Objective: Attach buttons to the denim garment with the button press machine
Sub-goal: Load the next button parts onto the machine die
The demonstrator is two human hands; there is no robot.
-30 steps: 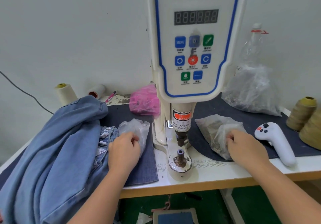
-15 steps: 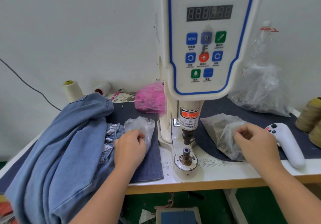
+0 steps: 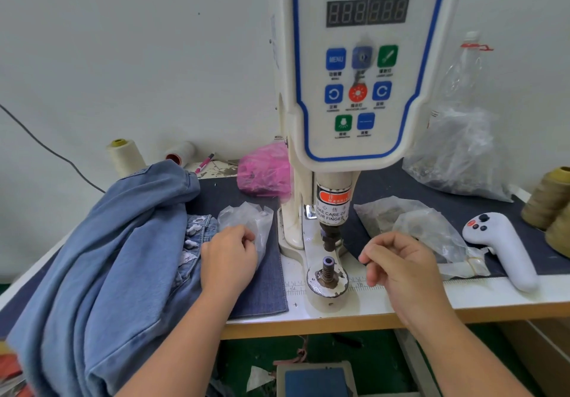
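Head view: left hand (image 3: 229, 258) fingers curled at small clear bag (image 3: 249, 224), right hand (image 3: 398, 267) pinched, grasp unclear.

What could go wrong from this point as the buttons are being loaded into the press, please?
1. The right hand, fingers pinched, hangs close to the lower die under the punch; pressing the pedal now could catch fingers.
2. The left hand is at the small plastic bag; it could tip and spill parts.
3. The denim garment hangs over the table edge and might slide off.
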